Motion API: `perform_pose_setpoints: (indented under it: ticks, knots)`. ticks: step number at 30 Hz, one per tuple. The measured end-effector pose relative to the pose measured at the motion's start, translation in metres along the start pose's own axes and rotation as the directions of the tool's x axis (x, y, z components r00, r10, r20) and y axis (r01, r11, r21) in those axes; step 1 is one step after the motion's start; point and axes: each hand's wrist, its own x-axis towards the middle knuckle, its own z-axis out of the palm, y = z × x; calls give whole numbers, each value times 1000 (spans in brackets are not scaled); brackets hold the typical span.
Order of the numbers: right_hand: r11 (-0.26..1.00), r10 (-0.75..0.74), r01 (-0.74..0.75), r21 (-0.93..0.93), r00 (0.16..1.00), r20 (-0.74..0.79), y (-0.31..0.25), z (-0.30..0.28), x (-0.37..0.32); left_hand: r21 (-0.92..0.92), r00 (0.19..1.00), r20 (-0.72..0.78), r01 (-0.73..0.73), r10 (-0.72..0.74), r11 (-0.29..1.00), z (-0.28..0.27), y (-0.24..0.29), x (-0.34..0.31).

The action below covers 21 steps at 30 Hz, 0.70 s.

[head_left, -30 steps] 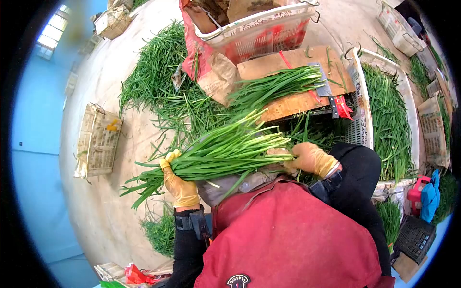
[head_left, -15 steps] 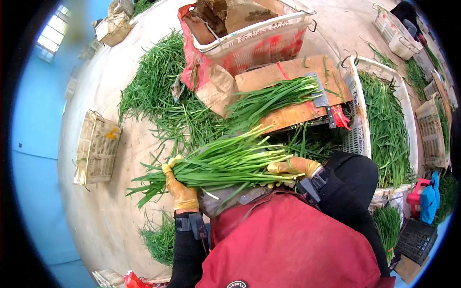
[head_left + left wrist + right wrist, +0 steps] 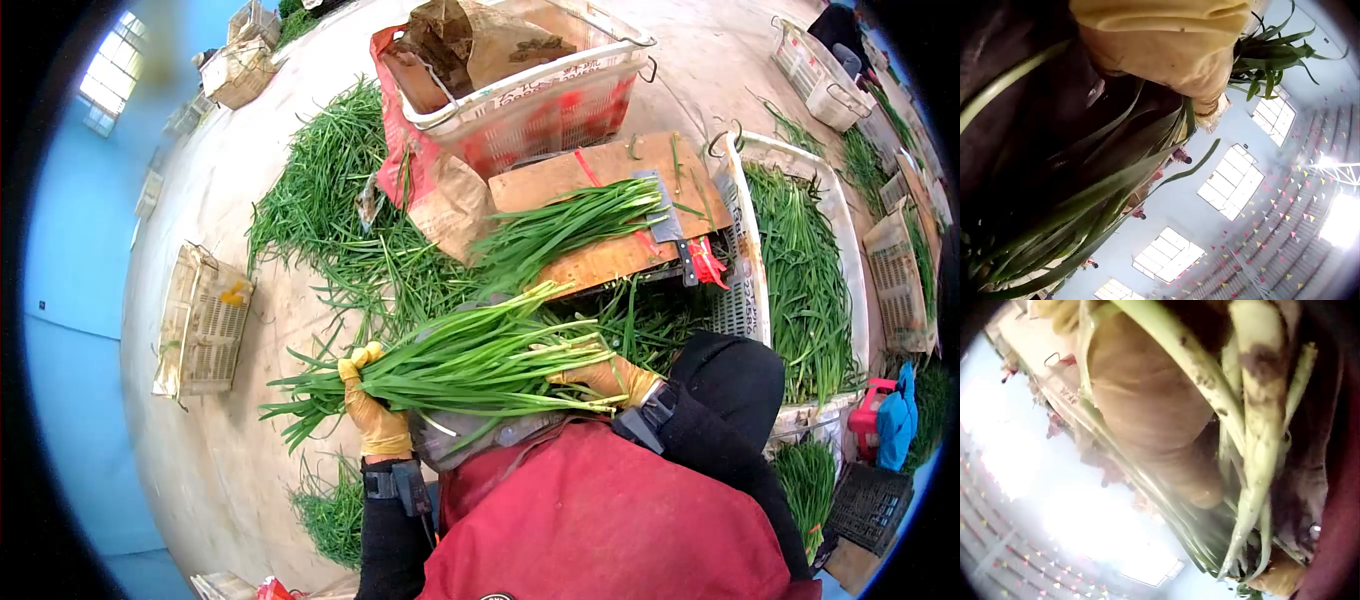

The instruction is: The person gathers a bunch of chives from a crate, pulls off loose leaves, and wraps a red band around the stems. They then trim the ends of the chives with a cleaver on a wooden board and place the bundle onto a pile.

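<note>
A loose bunch of garlic chives (image 3: 470, 360) lies across the person's lap, pale stem ends to the right, green leaf ends to the left. The left hand (image 3: 375, 405), in a yellow glove, grips the leafy part, thumb up along its near side. At the stem end the gloved right hand (image 3: 610, 380) holds stems, its fingers partly hidden beneath them. In the right wrist view, soil-marked stems (image 3: 1263, 369) cross close in front of the gloved fingers (image 3: 1147, 400). Leaves (image 3: 1079, 206) hang below the left hand's glove (image 3: 1166, 50) in the left wrist view.
Ahead, a wooden board (image 3: 600, 260) carries another chive bunch (image 3: 580, 225) and a cleaver (image 3: 668, 225). A chive heap (image 3: 320, 190) covers the floor at left. A white crate (image 3: 745, 230) full of chives stands right; a larger crate (image 3: 530, 110) stands behind the board.
The right hand has moved left and nearer the body, from the stem tips in among the stems. The left hand keeps its grip with little movement. The view has tilted slightly.
</note>
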Motion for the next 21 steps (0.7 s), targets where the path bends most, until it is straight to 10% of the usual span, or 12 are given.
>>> perform_pose_setpoints:
  ticks: [3,5,8,10,14,16,19,21]
  knots:
    - [955,117,-134,-266,990,-77,-2,-4,7,23,1000,-2,-6,6,1000,-3,-7,-1]
    - [987,106,-122,-101,982,-157,3,-1,8,39,1000,-3,10,-10,999,-4,-6,-3]
    - [429,-330,184,-884,943,37,37,-10,4,-13,998,-53,23,-24,1000,-6,-5,-1]
    - [669,111,-126,-733,991,-68,25,-25,-5,-24,997,-71,13,-15,1000,-5,-5,-2]
    - [858,239,-295,-421,954,-182,50,-80,-42,-13,999,-47,-16,15,1000,-10,-7,-1]
    - [756,619,-655,17,705,-346,45,-96,-56,-13,999,-30,-29,29,999,-16,-5,1]
    - [362,655,-724,-588,646,-392,33,-114,-71,-19,999,-35,-36,35,999,-16,-4,1]
    - [538,708,-694,-479,680,-190,32,-114,-70,-31,997,-78,-27,25,999,-14,-3,0]
